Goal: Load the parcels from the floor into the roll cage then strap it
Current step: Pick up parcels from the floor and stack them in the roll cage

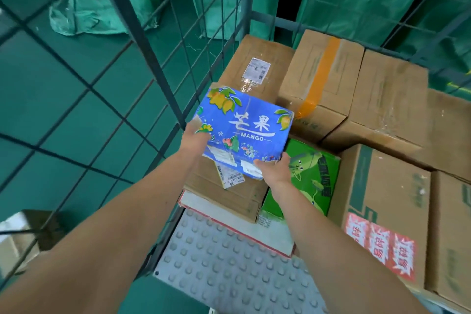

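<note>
- The left hand and the right hand grip the blue mango box by its near corners.
- The box is above brown cartons inside the roll cage.

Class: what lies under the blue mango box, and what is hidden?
Below the blue mango box, gripped by the left hand and right hand, a brown carton shows, a green box beside it. Most of the carton's top is covered.

Soft, even light gives a green cast and only faint shadows. Clear tape on a cardboard box glints. Wide-angle distortion bows the roll cage mesh; near forearms and red stickers blur.
</note>
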{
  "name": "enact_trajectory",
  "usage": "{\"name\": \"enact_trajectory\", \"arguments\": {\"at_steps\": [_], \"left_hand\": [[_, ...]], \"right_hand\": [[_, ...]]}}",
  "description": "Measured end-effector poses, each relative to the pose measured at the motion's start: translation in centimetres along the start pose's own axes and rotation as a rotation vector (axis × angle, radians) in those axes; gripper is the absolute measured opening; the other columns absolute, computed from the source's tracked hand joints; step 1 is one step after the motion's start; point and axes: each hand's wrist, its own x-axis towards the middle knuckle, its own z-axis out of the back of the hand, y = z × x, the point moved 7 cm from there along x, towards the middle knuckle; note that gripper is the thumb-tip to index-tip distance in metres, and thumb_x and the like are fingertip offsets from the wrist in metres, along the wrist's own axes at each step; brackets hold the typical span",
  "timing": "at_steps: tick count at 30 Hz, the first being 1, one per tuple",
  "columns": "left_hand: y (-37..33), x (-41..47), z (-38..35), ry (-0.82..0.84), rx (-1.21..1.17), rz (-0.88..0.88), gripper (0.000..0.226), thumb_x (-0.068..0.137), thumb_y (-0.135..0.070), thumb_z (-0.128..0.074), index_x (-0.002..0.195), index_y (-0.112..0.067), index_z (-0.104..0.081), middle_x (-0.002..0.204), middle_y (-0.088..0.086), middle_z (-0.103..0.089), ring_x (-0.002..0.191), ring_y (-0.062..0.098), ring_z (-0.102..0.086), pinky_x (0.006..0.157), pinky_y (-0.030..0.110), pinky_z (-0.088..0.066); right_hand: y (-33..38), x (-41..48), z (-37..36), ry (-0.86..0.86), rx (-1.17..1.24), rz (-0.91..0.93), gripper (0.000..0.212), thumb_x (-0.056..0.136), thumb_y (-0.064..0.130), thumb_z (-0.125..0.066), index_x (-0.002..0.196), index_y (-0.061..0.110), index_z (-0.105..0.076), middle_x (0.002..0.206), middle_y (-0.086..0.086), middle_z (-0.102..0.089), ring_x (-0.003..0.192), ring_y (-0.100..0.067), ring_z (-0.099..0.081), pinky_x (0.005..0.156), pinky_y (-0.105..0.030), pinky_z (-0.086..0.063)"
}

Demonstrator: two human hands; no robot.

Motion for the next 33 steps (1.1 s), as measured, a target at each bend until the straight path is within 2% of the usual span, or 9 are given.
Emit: {"name": "enact_trajectory", "arguments": {"at_steps": [6, 8, 11, 16, 19, 22, 25, 30, 33], "left_hand": [[1.3, -7.1, 1.7, 0.011, 0.022, 0.048, 0.035, 0.095, -0.010, -0.058, 0.130, -0.014, -0.054, 0.127, 0.006, -0.052, 0.117, 0.022, -0.051, 0.099, 0.031, -0.041], [2.2, -9.6, 2.7, 0.012, 0.022, 0.054, 0.013, 0.096, -0.010, -0.055, 0.108, -0.014, -0.060, 0.100, 0.004, -0.063, 0.091, 0.018, -0.060, 0.082, 0.029, -0.046], [3.5, -13.4, 4.2, -0.013, 0.011, 0.021, 0.023, 0.099, -0.007, -0.052, 0.078, -0.018, -0.052, 0.053, -0.008, -0.054, 0.056, 0.008, -0.046, 0.061, 0.025, -0.039], [6.6, -20.7, 7.2, -0.033, 0.019, -0.065, 0.037, 0.094, -0.011, -0.049, 0.129, -0.003, -0.056, 0.068, -0.002, -0.038, 0.062, 0.013, -0.034, 0.058, 0.027, -0.032], [9.2, -26.2, 9.1, -0.047, -0.001, -0.069, 0.013, 0.095, -0.015, -0.052, 0.096, -0.021, -0.063, 0.063, -0.003, -0.040, 0.060, 0.012, -0.035, 0.058, 0.026, -0.033], [12.7, -31.2, 11.9, -0.103, -0.005, -0.089, 0.031, 0.094, -0.008, -0.051, 0.066, -0.019, -0.043, 0.042, -0.012, -0.036, 0.054, 0.012, -0.032, 0.057, 0.025, -0.034], [17.0, -35.7, 15.4, -0.163, -0.049, -0.082, 0.021, 0.096, -0.009, -0.053, 0.079, -0.022, -0.052, 0.067, -0.004, -0.047, 0.058, 0.010, -0.038, 0.051, 0.022, -0.034], [23.2, -42.2, 22.9, -0.317, -0.180, -0.048, 0.015, 0.096, -0.014, -0.052, 0.102, -0.027, -0.055, 0.099, 0.007, -0.054, 0.079, 0.020, -0.048, 0.057, 0.024, -0.034], [26.3, -45.9, 27.8, -0.426, -0.240, -0.051, 0.013, 0.097, -0.014, -0.052, 0.098, -0.026, -0.056, 0.096, 0.007, -0.050, 0.079, 0.020, -0.042, 0.057, 0.025, -0.030]], "right_hand": [[0.0, -5.8, -0.3, 0.029, 0.012, 0.016, 0.085, 0.078, 0.016, -0.079, 0.146, 0.008, -0.029, 0.142, -0.006, -0.046, 0.122, -0.027, -0.050, 0.100, -0.036, -0.042], [-0.4, -7.7, -0.7, 0.072, 0.016, 0.057, 0.075, 0.074, 0.016, -0.079, 0.139, 0.009, -0.042, 0.132, -0.010, -0.058, 0.111, -0.027, -0.059, 0.091, -0.034, -0.047], [-0.3, -11.6, -1.1, 0.145, -0.024, 0.122, 0.054, 0.082, 0.014, -0.073, 0.130, 0.016, -0.050, 0.118, -0.006, -0.065, 0.099, -0.023, -0.060, 0.078, -0.030, -0.047], [-1.4, -18.9, -0.6, 0.210, -0.117, 0.219, 0.048, 0.092, 0.015, -0.066, 0.136, 0.009, -0.050, 0.110, -0.003, -0.051, 0.108, -0.028, -0.054, 0.093, -0.038, -0.047], [-3.6, -23.6, -0.9, 0.267, -0.167, 0.250, 0.039, 0.092, 0.012, -0.065, 0.129, 0.003, -0.055, 0.118, -0.011, -0.058, 0.116, -0.033, -0.057, 0.090, -0.039, -0.048], [-6.0, -28.8, -2.2, 0.353, -0.198, 0.285, 0.017, 0.082, 0.021, -0.073, 0.093, 0.014, -0.061, 0.093, -0.012, -0.064, 0.086, -0.029, -0.065, 0.068, -0.038, -0.048], [-9.3, -33.5, -4.2, 0.433, -0.230, 0.267, 0.008, 0.089, 0.013, -0.066, 0.089, 0.010, -0.058, 0.075, -0.007, -0.055, 0.066, -0.018, -0.050, 0.064, -0.034, -0.040], [-13.8, -41.1, -9.5, 0.684, -0.406, 0.338, 0.052, 0.087, 0.028, -0.069, 0.136, 0.021, -0.051, 0.139, -0.004, -0.052, 0.124, -0.023, -0.052, 0.101, -0.040, -0.045], [-15.2, -46.6, -12.2, 0.783, -0.478, 0.357, 0.054, 0.094, 0.022, -0.063, 0.144, 0.017, -0.044, 0.139, -0.006, -0.051, 0.117, -0.023, -0.052, 0.086, -0.034, -0.045]]}}
